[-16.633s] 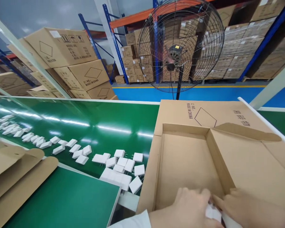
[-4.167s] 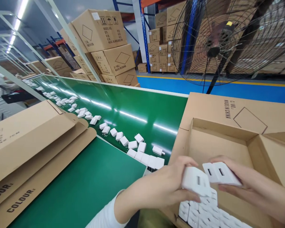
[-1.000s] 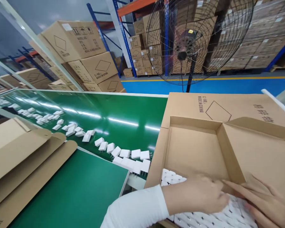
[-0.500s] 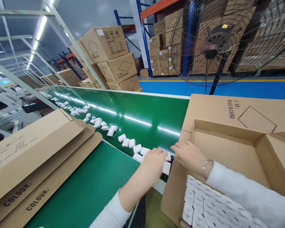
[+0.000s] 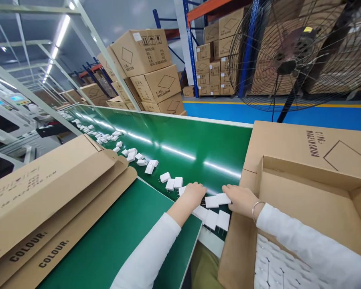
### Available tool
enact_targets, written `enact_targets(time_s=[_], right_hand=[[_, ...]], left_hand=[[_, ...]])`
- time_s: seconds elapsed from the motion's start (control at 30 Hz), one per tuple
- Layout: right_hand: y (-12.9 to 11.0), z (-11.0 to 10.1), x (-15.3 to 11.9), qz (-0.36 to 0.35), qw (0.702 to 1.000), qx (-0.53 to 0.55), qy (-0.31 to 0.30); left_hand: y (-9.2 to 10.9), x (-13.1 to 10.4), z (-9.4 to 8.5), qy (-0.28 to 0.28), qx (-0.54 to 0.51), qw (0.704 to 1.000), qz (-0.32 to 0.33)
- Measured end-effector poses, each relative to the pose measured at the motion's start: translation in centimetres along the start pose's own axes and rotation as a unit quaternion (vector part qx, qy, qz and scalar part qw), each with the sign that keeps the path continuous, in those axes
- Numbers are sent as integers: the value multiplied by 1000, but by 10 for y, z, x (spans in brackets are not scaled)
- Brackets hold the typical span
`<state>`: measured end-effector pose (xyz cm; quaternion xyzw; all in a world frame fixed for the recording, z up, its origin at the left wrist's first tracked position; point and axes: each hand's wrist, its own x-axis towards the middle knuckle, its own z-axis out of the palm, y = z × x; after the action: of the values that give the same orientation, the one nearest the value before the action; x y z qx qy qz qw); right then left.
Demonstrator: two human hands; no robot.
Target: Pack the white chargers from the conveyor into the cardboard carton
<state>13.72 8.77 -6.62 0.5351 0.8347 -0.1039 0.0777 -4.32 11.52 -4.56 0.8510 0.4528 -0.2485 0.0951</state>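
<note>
White plug chargers with metal prongs lie along the green conveyor belt [image 5: 180, 132]. My left hand [image 5: 193, 195] is low over the belt, fingers curled down among the chargers; what is under them is hidden. A charger [image 5: 223, 199] is pinched at its right end by my right hand [image 5: 240, 199], and another charger [image 5: 211, 202] lines up against it on the left. Nearer me, a short row of chargers, including one charger [image 5: 223, 220], sits at the belt's edge. Right of the belt, an open carton [image 5: 237, 251] holds rows of packed white chargers [image 5: 276, 267].
Folded cardboard boxes [image 5: 48, 180] are stacked on the green side table [image 5: 120, 228] at left. A carton flap tray [image 5: 307, 192] leans at right. Behind the belt stand piled cartons [image 5: 155, 82] and a large fan [image 5: 287, 66].
My view has shifted slightly right. My hands have moved apart a little, uncovering chargers between and below them. My right hand has come onto a charger.
</note>
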Motion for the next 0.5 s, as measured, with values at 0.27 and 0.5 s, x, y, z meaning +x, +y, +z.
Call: enact_targets(time_s=[0.27,0.5], right_hand=[[9,-20,-13,13,994,61,90],[-37,-8,5,-48,999,-2,5]], left_hand=[[18,-1,5,-24,-14,998,-63],[29,-6,25,46,-13,995,-87]])
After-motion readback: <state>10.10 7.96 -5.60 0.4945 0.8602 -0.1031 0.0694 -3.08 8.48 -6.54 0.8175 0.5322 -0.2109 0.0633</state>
